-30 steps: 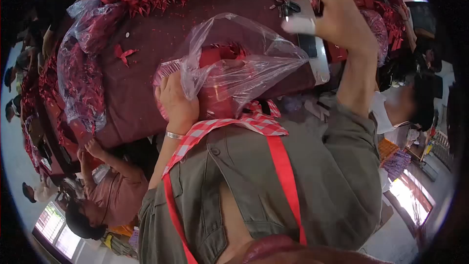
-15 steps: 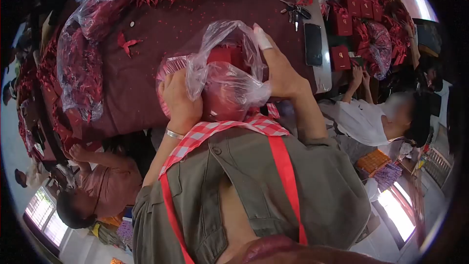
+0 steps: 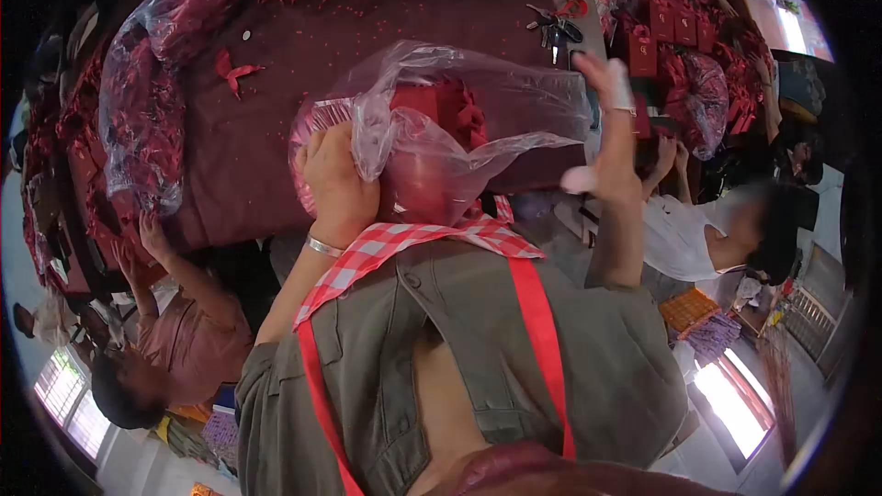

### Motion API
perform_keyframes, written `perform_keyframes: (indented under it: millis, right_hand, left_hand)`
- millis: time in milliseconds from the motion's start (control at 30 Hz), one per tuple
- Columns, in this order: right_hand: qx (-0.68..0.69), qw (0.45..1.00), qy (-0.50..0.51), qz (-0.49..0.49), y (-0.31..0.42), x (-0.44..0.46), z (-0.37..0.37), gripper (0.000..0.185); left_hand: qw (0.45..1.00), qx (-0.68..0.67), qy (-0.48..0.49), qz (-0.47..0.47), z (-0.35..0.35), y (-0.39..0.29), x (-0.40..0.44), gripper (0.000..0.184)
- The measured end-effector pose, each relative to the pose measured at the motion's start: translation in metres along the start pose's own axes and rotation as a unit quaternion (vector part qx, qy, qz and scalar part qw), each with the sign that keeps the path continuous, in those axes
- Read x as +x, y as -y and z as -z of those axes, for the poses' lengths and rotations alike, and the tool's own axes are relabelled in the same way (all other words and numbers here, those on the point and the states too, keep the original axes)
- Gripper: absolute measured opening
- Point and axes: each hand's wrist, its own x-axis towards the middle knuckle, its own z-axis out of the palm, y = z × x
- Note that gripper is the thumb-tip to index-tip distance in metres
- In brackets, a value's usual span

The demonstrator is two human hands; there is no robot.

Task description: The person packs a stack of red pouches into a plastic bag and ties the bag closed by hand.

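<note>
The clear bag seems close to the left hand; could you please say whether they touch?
Touching: the head view shows the clear bag gathered against the left hand's thumb side.

The clear bag (image 3: 542,99) half hides its red contents (image 3: 416,103); the far boxes (image 3: 641,64) bear lettering (image 3: 643,51) too small to read.

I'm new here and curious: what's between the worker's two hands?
In the head view, a clear bag with red contents lies between the left hand and the right hand.
</note>
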Motion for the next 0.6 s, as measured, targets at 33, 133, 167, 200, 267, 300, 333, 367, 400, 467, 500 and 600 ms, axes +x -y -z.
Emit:
perform_keyframes:
  millis: [33, 133, 167, 200, 267, 300, 333, 367, 400, 467, 500, 600]
  right_hand:
    - [-0.093, 0.992, 0.085, -0.010, -0.012, -0.005, -0.006, 0.128]
    - [-0.052, 0.983, 0.176, -0.030, -0.038, 0.003, -0.037, 0.130]
    - [-0.012, 0.987, 0.160, -0.012, -0.040, 0.011, -0.051, 0.128]
    - [0.003, 0.986, 0.162, -0.037, -0.023, 0.027, -0.057, 0.126]
    - [0.033, 0.987, 0.144, 0.065, -0.031, 0.041, -0.077, 0.124]
    - [0.222, 0.968, 0.087, 0.074, -0.024, 0.044, -0.096, 0.119]
    - [0.223, 0.968, 0.088, 0.075, -0.017, 0.044, -0.104, 0.119]
    - [0.256, 0.964, 0.071, 0.019, -0.010, 0.043, -0.109, 0.112]
    - [0.288, 0.955, 0.053, -0.037, -0.005, 0.042, -0.111, 0.105]
    - [0.070, 0.993, 0.059, 0.071, 0.005, 0.047, -0.108, 0.063]
    - [-0.019, 0.982, 0.054, 0.180, 0.008, 0.048, -0.106, 0.052]
    - [0.005, 0.978, 0.002, 0.211, 0.040, 0.039, -0.118, 0.034]
  left_hand:
    - [1.000, 0.001, -0.004, 0.001, 0.001, -0.001, 0.000, 0.023]
    - [0.997, 0.000, 0.066, 0.050, 0.002, -0.004, -0.003, 0.023]
    - [0.999, 0.000, 0.043, 0.030, 0.000, -0.005, -0.002, 0.023]
    - [1.000, 0.002, 0.020, 0.010, 0.000, -0.005, -0.002, 0.024]
    - [1.000, 0.004, 0.019, 0.001, 0.000, -0.003, -0.004, 0.025]
    - [1.000, 0.002, 0.015, -0.006, 0.000, -0.003, -0.004, 0.025]
    - [1.000, 0.003, 0.014, -0.006, 0.000, -0.003, -0.004, 0.025]
    - [1.000, 0.005, 0.012, -0.004, 0.000, -0.004, -0.003, 0.026]
    - [1.000, 0.005, 0.010, -0.003, 0.000, -0.005, -0.003, 0.026]
    - [1.000, 0.018, 0.020, 0.007, -0.003, -0.005, -0.004, 0.027]
    - [0.999, 0.030, 0.030, 0.016, -0.004, -0.005, -0.005, 0.029]
    - [1.000, 0.018, -0.010, 0.001, -0.004, -0.006, -0.004, 0.023]
